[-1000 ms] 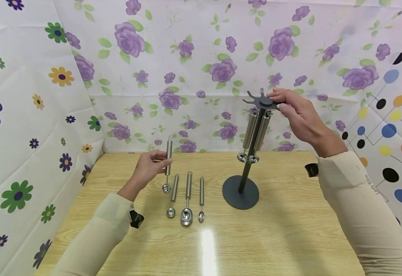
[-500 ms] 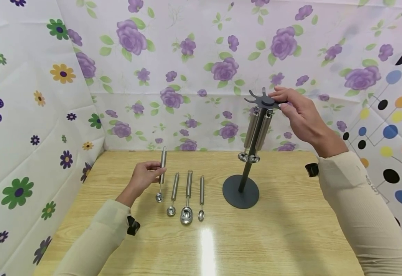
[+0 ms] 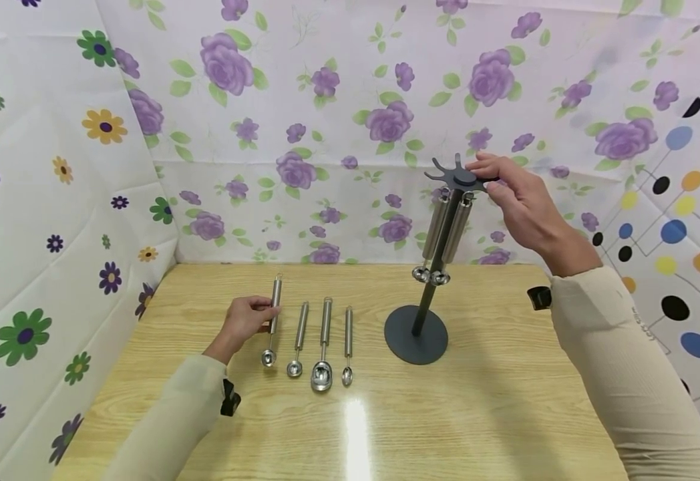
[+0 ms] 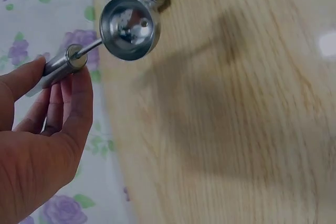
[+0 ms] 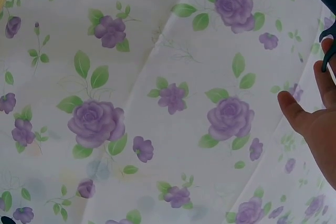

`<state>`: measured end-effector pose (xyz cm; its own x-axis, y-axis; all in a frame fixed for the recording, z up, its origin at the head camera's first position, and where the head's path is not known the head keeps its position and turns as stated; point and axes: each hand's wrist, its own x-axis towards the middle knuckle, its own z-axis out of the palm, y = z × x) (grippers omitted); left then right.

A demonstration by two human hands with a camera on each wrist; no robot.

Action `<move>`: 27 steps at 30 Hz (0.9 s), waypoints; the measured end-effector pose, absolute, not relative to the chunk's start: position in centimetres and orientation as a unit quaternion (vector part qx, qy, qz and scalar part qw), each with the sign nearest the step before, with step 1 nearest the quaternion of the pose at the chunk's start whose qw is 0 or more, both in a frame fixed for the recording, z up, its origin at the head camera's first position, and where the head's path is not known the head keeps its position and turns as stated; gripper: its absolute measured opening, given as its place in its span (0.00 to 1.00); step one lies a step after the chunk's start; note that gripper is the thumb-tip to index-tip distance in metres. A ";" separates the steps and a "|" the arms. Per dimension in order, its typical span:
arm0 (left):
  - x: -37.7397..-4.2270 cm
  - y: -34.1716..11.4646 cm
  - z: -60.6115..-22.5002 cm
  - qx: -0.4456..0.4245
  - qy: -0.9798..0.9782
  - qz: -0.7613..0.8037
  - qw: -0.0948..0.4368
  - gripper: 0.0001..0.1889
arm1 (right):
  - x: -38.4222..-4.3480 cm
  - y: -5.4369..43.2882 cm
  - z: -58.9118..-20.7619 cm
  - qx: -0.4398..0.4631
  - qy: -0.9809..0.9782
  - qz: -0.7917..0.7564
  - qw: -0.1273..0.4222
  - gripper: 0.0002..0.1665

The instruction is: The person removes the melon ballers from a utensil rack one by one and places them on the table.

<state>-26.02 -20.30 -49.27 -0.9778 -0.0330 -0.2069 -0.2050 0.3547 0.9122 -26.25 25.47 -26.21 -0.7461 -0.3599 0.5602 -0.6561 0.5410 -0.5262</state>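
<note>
My left hand (image 3: 246,322) pinches the steel handle of a melon baller (image 3: 274,300) between thumb and fingers. The melon baller is tilted, handle up; in the left wrist view its round cup (image 4: 128,27) is over the wooden table. To its right lie a smaller-cupped scoop (image 3: 299,331), an oval-headed scoop (image 3: 322,347) and a narrow scoop (image 3: 348,341). At the top of a dark utensil stand (image 3: 427,294), my right hand (image 3: 524,204) holds the hooked arms. Two steel scoops (image 3: 440,230) hang from the stand.
The light wooden table (image 3: 482,414) carries everything. A cloth with purple flowers (image 3: 326,133) rises behind its back edge, and patterned cloths stand on the left (image 3: 43,267) and the right (image 3: 674,267). The stand's round base (image 3: 416,347) rests right of the loose scoops.
My left hand has moved down and to the left with the melon baller, lowering it beside the row of scoops. The right hand has stayed at the stand's top.
</note>
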 end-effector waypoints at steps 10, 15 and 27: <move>-26.9 -20.8 -50.7 -0.089 0.810 0.564 0.135 0.18 | -26.1 25.5 -26.0 0.294 -0.854 0.382 0.195 0.21; -27.4 -20.6 -51.0 -0.102 0.811 0.557 0.146 0.18 | -26.1 25.4 -26.0 0.294 -0.851 0.387 0.197 0.21; -27.9 -20.8 -51.8 -0.097 0.847 0.498 0.160 0.16 | -26.4 25.5 -26.4 0.303 -0.846 0.388 0.204 0.21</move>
<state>-27.89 -20.80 -51.78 -0.9299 -0.0049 -0.3678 -0.3239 0.4850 0.8123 -26.35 25.45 -26.45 -0.7326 -0.3540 0.5813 -0.6717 0.5143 -0.5332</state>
